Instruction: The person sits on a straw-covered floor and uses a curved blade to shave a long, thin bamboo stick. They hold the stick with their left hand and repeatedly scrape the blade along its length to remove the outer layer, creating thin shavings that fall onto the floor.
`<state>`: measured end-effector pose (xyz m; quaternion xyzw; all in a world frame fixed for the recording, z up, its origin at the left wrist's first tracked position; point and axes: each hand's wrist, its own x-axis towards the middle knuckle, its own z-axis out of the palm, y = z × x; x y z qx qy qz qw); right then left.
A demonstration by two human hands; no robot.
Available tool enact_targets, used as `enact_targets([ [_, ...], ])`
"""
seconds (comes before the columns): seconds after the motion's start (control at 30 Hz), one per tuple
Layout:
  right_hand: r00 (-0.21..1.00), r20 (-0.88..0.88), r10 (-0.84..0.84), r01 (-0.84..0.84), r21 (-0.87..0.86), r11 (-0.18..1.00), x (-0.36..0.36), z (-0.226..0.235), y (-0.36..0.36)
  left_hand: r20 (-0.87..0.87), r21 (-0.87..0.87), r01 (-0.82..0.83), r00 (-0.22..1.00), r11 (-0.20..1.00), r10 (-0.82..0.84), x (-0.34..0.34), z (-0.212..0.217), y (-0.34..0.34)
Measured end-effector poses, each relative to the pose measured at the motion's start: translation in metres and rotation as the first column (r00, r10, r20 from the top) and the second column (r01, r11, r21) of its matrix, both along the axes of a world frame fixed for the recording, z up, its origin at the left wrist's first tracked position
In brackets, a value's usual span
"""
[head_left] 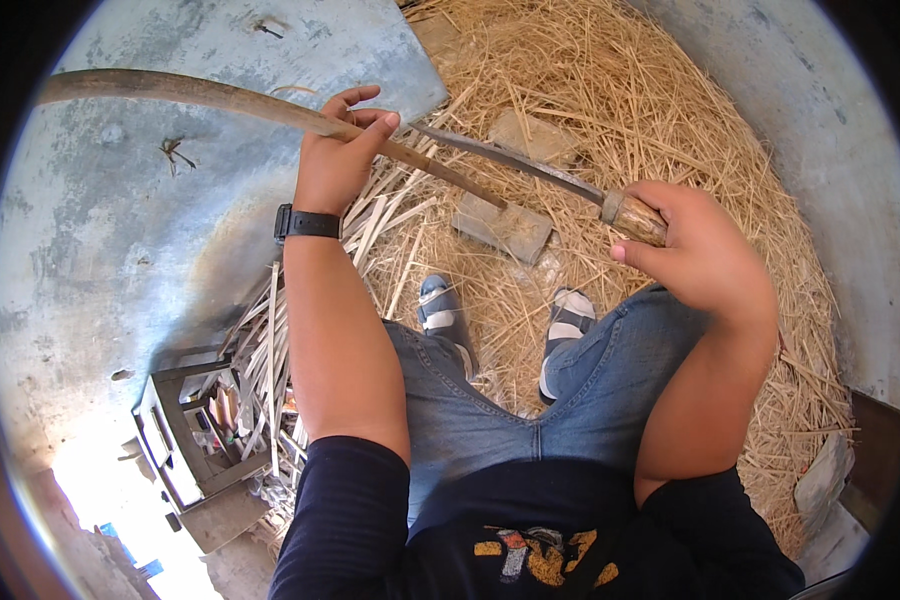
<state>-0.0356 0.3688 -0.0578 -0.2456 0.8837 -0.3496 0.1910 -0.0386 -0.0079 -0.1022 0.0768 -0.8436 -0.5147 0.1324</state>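
A long wooden pole (200,95) slants from the upper left down to a grey stone block (518,238), where its lower end appears to rest. My left hand (340,150) is closed round the pole, some of its fingers lifted away. In my right hand (685,230) is a machete (545,172), gripped by its thick wooden handle. Its dark blade points to the left just above the pole, and the tip comes near my left fingers. Whether the blade touches the pole, I cannot tell.
Straw-like shavings (650,110) cover the floor. Another flat block (533,137) lies beyond the stone. Split strips (270,340) are piled left of my legs beside an open-fronted box (185,425). Pale blue walls (80,230) stand on both sides. My feet (445,315) flank the near floor.
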Motion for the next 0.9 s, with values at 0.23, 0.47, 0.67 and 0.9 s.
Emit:
enact_targets([
  [0.23,1.000,-0.021,0.023,-0.024,-0.033,0.999,0.002,0.001,0.002,0.013,-0.003,-0.009,1.000,1.000,0.009,-0.002,-0.002,-0.002],
  [0.47,0.999,0.009,0.036,-0.035,-0.039,0.999,0.002,0.005,0.001,0.051,-0.033,-0.002,0.999,0.999,0.004,0.000,0.004,-0.003],
  [0.67,0.999,0.004,0.044,-0.044,0.002,0.999,0.002,0.006,-0.005,0.062,-0.026,0.079,0.995,0.996,-0.078,0.000,0.009,0.008],
  [0.9,0.997,-0.072,0.042,-0.041,0.023,0.999,0.004,0.000,-0.008,-0.138,-0.185,0.066,0.986,0.980,-0.093,-0.006,0.005,0.015],
])
